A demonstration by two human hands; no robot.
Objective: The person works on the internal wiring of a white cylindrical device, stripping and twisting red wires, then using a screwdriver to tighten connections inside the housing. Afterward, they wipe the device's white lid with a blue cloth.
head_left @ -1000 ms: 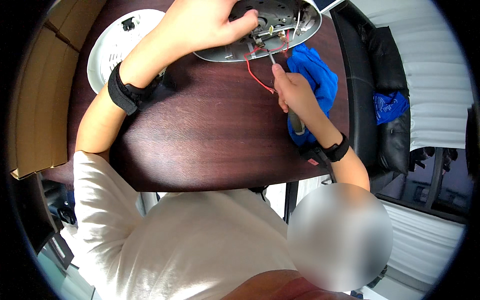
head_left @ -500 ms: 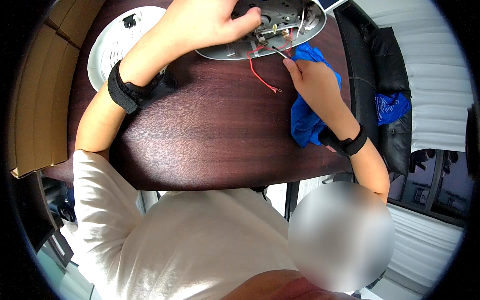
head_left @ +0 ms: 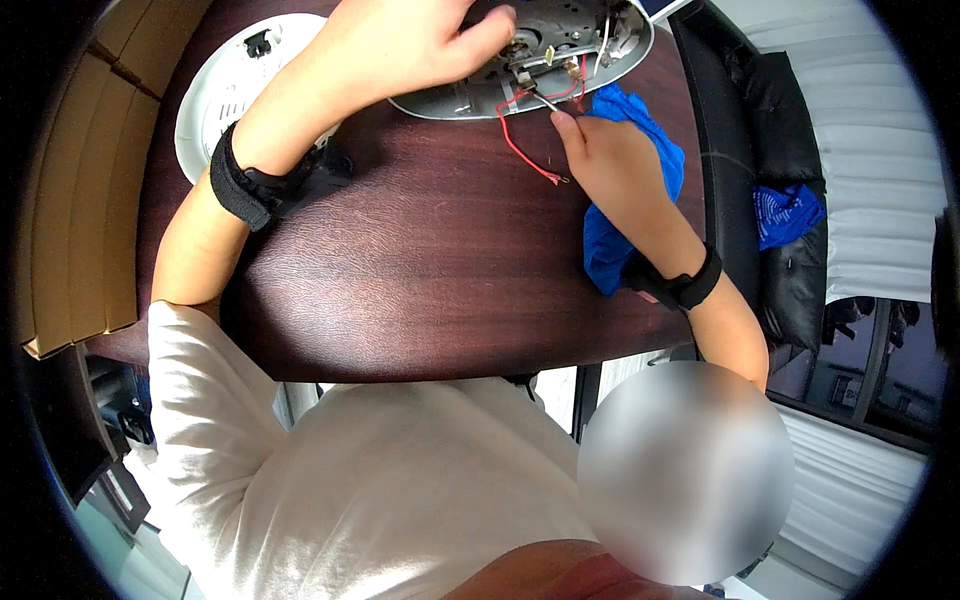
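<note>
Screwdriver-like tool (head_left: 546,102) is gripped in right hand (head_left: 622,172) | housing (head_left: 480,104) is overlapped by left hand (head_left: 408,45), grip unclear | terminal ahead (head_left: 525,81) apparently being worked; steadiness is needed

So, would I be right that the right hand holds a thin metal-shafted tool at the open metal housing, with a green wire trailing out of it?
Not quite: the trailing wire is red, not green, as the head view shows. The rest stands: the right hand holds the thin tool at the open metal housing.

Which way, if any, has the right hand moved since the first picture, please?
Yes, the right hand has shifted rightward, toward the table's right edge.
</note>
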